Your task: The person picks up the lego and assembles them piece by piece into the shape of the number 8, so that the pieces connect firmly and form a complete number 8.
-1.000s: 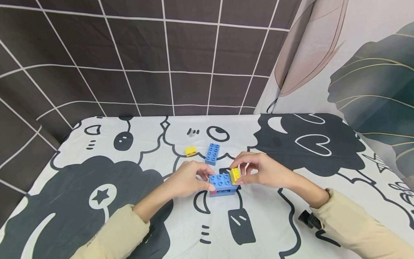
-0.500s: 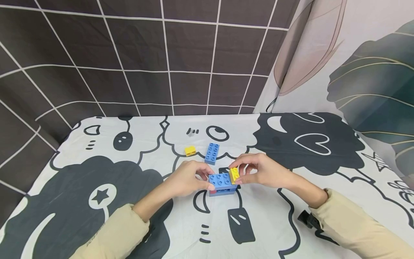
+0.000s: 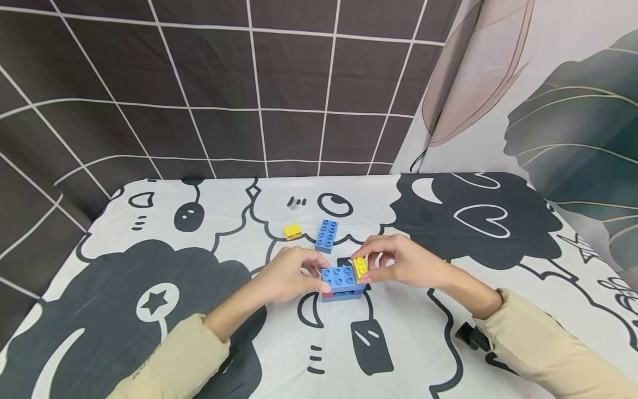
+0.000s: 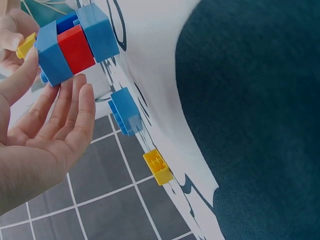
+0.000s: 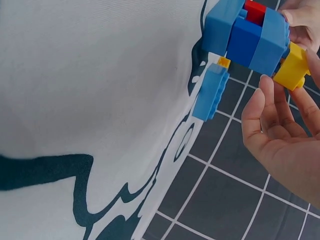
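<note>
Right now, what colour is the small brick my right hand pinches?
A yellow studded brick, clearest in the right wrist view.

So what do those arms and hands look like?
The left sleeve and right sleeve are beige and puffy. Faint marks on the left one are too small to read. The left hand and right hand wear no gloves. Something black shows by the right sleeve.

Stack [image 3: 340,279] near, top brick [image 3: 360,270] at its right end; long brick [image 3: 326,235] far, small brick [image 3: 293,231] left of that.
</note>
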A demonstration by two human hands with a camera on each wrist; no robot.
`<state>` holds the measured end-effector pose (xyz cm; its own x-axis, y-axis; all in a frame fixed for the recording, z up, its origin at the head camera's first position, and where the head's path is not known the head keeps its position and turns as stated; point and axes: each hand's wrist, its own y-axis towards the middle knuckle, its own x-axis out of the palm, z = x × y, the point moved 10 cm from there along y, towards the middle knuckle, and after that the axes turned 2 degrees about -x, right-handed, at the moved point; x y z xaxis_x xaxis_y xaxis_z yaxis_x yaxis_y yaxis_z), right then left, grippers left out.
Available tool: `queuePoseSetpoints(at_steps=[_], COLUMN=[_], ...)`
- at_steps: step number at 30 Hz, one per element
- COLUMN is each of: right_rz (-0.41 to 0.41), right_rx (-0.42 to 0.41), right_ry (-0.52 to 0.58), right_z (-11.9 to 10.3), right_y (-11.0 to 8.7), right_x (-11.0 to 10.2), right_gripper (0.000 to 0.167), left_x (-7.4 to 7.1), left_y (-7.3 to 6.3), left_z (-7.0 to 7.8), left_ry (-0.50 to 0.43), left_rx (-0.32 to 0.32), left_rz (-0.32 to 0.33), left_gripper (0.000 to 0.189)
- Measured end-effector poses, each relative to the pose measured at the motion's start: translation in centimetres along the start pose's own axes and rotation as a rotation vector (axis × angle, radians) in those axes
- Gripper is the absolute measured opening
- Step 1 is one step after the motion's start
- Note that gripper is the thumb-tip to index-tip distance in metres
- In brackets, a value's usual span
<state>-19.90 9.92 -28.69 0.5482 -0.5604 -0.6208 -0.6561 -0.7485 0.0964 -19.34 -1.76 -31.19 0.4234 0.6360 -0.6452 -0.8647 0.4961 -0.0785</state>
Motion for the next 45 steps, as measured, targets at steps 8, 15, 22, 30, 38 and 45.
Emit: queuePoseSetpoints(at_steps=[8, 15, 22, 30, 38, 45], right_rz=[0.013, 0.037, 0.026, 0.026, 0.024, 0.025], right_rx=[-0.054, -0.076, -0.057, -0.064, -0.092, -0.085], right_ry=[-0.007, -0.047, -0.029, -0.002, 0.018, 0.016], right_z=[-0.43, -0.6, -0.19, -0.03, -0.13, -0.04], right_y=[-0.03, -0.1, -0.04, -0.19, -0.27, -0.27], right_x=[0.11, 0.13, 0.07, 0.06, 0.12, 0.11], right_gripper=[0.032, 0.032, 0.034, 0.035, 0.035, 0.035], left_x=[-0.01, -0.05, -0.07, -0.02, 0.03, -0.02], left_y=[0.0, -0.02, -0.04, -0.1, -0.13, -0.11], left_z=[-0.1, -0.23, -0.26, -0.08, 0.16, 0.05], left_ry=[0.011, 0.006, 0.008, 0.001, 0.006, -0.027], left_rx=[-0.004, -0.007, -0.008, 0.008, 0.037, 0.059], left_rz=[0.007, 0.007, 0.011, 0.012, -0.004, -0.049], left_gripper=[0.028, 0.028, 0.028, 0.028, 0.028, 0.032])
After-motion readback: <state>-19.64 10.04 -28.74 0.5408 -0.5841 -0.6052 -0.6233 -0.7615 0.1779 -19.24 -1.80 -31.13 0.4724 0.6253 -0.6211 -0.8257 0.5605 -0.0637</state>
